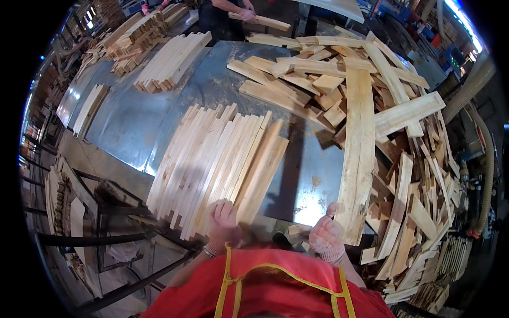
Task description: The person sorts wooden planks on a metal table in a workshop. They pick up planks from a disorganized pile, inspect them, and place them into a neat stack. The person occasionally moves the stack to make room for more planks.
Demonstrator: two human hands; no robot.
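My gloved left hand (pixel 222 221) is closed at the near ends of a row of pale wooden strips (pixel 212 153) lying side by side on the metal table. Its curled fingers hide whatever they may grip. At the right end of that row lies a thicker wooden board (pixel 263 177). My gloved right hand (pixel 326 236) is closed on the near left edge of a long, wide board (pixel 358 143). That board points away from me, its far end resting against the heap of loose wood (pixel 318 69).
The metal table (pixel 124 132) carries another row of strips (pixel 174 61) farther left, a few strips (pixel 91 110) at its left edge and stacked pieces (pixel 138 40) beyond. Across it, a co-worker's gloved hand (pixel 247 15) holds a board. A black metal frame (pixel 101 241) stands at lower left.
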